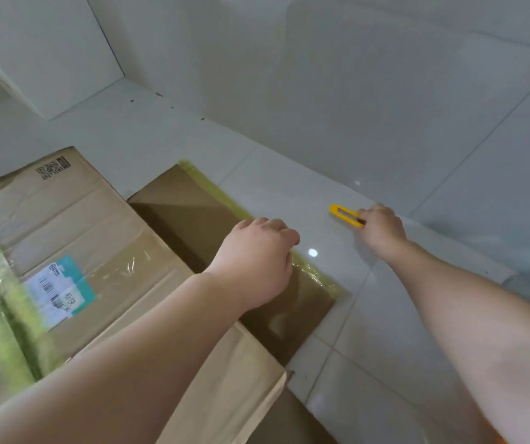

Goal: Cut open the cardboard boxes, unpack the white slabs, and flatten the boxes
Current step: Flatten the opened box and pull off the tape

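Cardboard box (103, 238) at eight o'clock on white tiled floor (417, 139), left hand (257, 251) with fingers curled over its taped flap edge (289, 267), right hand (382, 227) at two o'clock, fingers gripping yellow utility knife (344, 213).

Little I can read on the boxes

I see a white-and-teal shipping label (61, 288) on the cardboard box (74, 225), its print too blurred to read; QR codes (52, 168) sit near the box's far corner.

Single head view, tilted steeply down, apparently close above the floor (417, 139).
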